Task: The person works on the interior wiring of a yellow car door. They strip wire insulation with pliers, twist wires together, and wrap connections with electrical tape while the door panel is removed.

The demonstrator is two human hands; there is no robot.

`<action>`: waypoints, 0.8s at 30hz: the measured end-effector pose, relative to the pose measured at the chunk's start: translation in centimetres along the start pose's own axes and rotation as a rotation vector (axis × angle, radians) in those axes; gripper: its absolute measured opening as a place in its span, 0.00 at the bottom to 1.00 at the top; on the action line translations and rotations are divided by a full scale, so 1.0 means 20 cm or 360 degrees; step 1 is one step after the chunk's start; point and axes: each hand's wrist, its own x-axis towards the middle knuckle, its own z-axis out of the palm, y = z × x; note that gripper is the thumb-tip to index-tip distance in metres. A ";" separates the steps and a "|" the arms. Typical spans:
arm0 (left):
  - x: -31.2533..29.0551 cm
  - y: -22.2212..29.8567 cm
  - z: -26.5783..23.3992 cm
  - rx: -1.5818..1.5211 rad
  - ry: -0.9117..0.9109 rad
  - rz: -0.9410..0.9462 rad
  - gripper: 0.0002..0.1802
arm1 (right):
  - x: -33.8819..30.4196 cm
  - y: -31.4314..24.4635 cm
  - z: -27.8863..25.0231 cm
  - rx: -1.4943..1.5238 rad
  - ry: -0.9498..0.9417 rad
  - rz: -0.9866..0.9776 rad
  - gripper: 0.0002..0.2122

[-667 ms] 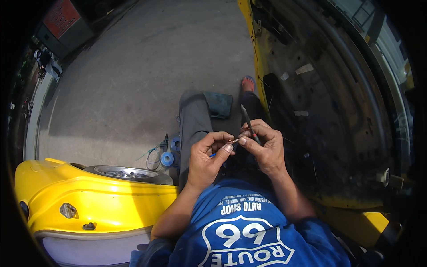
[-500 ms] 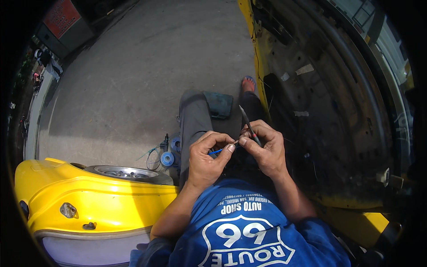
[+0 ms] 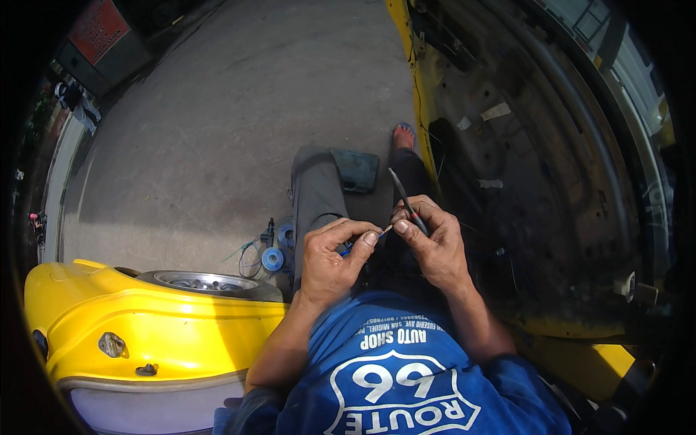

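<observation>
My left hand (image 3: 335, 250) pinches a thin blue wire (image 3: 346, 250) between thumb and forefinger. A bare, copper-coloured end (image 3: 388, 228) pokes out from those fingertips toward the other hand. My right hand (image 3: 429, 239) is closed, its thumb and finger at that bare end; whether they grip it I cannot tell. Across its palm lies a slim pointed tool (image 3: 404, 197), dark with a red mark on its handle, the tip aimed up and away from the wire. Both hands meet above my lap, in front of my blue shirt (image 3: 391, 341).
To the left is a yellow car body panel (image 3: 167, 319) with a wheel (image 3: 210, 283) behind it. A dark, stained panel with a yellow edge (image 3: 522, 167) stands on the right. A blue spool (image 3: 272, 259) and a dark green case (image 3: 355, 171) lie on the concrete floor (image 3: 239, 109).
My left hand has shifted slightly left and tilted. More of the bare wire end shows between the fingertips now. The right hand, with the pointed tool, has barely moved.
</observation>
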 end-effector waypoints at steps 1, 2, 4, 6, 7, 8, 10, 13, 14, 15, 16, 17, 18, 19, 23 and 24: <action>0.00 0.01 0.00 -0.0004 -0.0036 -0.0039 0.06 | 0.00 -0.01 0.00 -0.0024 -0.0014 -0.0031 0.10; 0.00 0.02 0.00 -0.0007 -0.0053 -0.0084 0.06 | 0.00 -0.01 0.00 -0.0059 -0.0010 -0.0072 0.10; 0.01 0.03 0.02 0.0042 0.0007 -0.0092 0.06 | 0.00 -0.02 0.02 0.0092 0.0126 0.0002 0.12; 0.01 0.03 0.05 0.0153 0.0157 -0.0019 0.07 | -0.01 -0.02 0.05 0.0237 0.0221 0.0076 0.14; 0.01 0.03 0.06 0.0178 0.0213 0.0035 0.07 | -0.01 -0.02 0.06 0.0310 0.0238 0.0117 0.14; 0.00 0.03 0.08 0.0210 0.0269 0.0086 0.07 | -0.02 -0.01 0.06 0.0383 0.0254 0.0161 0.14; 0.00 0.03 0.09 0.0271 0.0340 0.0188 0.08 | -0.02 -0.01 0.08 0.0245 0.0143 0.0144 0.13; -0.01 0.02 0.10 0.0385 0.0375 0.0336 0.09 | -0.03 0.00 0.10 0.0268 0.0109 0.0254 0.10; -0.01 0.02 0.10 0.0443 0.0390 0.0380 0.09 | -0.03 0.00 0.11 0.0319 0.0120 0.0301 0.09; -0.01 0.02 0.10 0.0502 0.0405 0.0423 0.09 | -0.03 0.00 0.12 0.0370 0.0128 0.0348 0.08; -0.01 0.02 0.10 0.0545 0.0384 0.0448 0.09 | -0.02 0.00 0.12 0.0310 0.0115 0.0322 0.08; -0.01 0.01 0.09 0.0587 0.0363 0.0472 0.09 | -0.02 0.00 0.12 0.0248 0.0102 0.0296 0.08; -0.01 0.01 0.09 0.0627 0.0340 0.0482 0.10 | -0.02 0.00 0.12 0.0174 0.0094 0.0247 0.07; -0.02 0.01 0.08 0.0521 0.0313 0.0386 0.10 | -0.02 0.00 0.12 0.0152 0.0076 0.0261 0.08; -0.03 0.00 0.10 0.0215 0.0292 0.0115 0.10 | 0.00 0.00 0.09 -0.0006 -0.0003 0.0165 0.08; -0.04 0.00 0.11 0.0180 0.0306 0.0095 0.10 | 0.00 0.00 0.08 -0.0071 -0.0031 0.0113 0.08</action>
